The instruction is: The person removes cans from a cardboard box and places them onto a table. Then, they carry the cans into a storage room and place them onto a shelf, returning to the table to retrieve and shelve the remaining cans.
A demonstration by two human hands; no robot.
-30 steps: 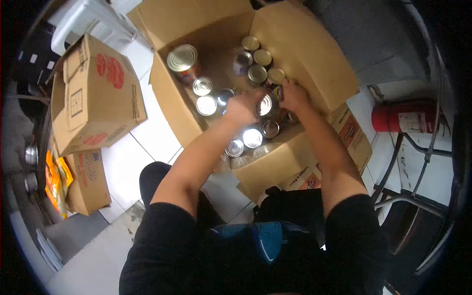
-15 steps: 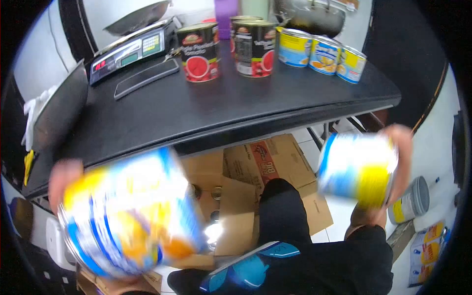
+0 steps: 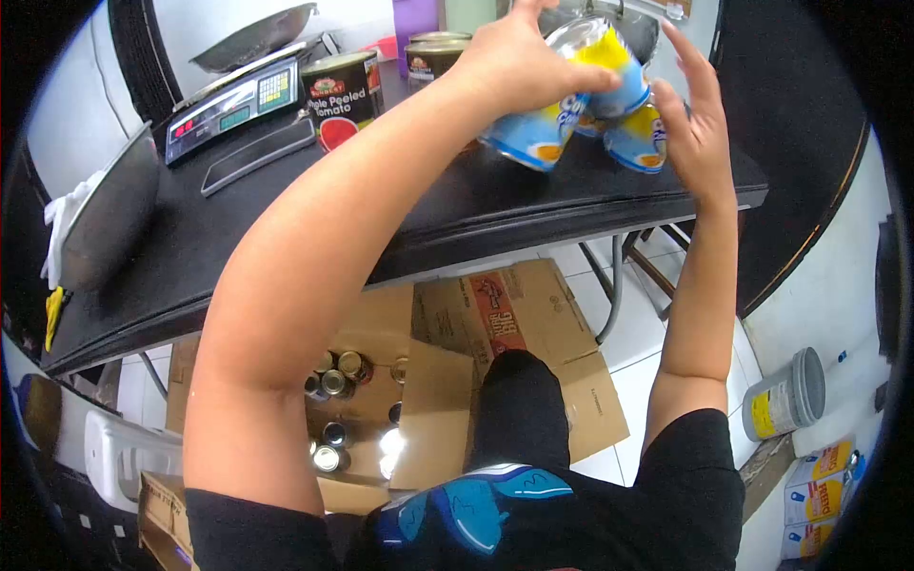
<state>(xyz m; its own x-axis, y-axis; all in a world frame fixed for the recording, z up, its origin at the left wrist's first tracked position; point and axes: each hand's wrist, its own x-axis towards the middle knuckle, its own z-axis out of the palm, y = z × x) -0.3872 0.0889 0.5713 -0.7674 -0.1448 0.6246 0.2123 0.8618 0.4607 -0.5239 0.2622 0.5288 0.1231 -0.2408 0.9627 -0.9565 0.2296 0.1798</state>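
My left hand (image 3: 519, 59) reaches over the table with its thumb against a blue-and-yellow food can (image 3: 609, 71), which is tilted; the fingers are partly hidden behind it. Below that hand, another blue-and-yellow can (image 3: 533, 133) shows in part, close to the table top. A third such can (image 3: 635, 141) stands just left of my right hand (image 3: 700, 133). My right hand's fingers are stretched apart beside the cans, and nothing is held in them.
A whole peeled tomato can (image 3: 343, 95), a phone (image 3: 257, 157) and a digital scale (image 3: 233, 109) are on the black table (image 3: 447, 224). Below is an open cardboard box (image 3: 443, 409) with several cans. A grey bucket (image 3: 809, 385) stands at right.
Both hands have moved from in front of the table, each with a can, up and forward over the table among the cans. My right hand has let go of its can.
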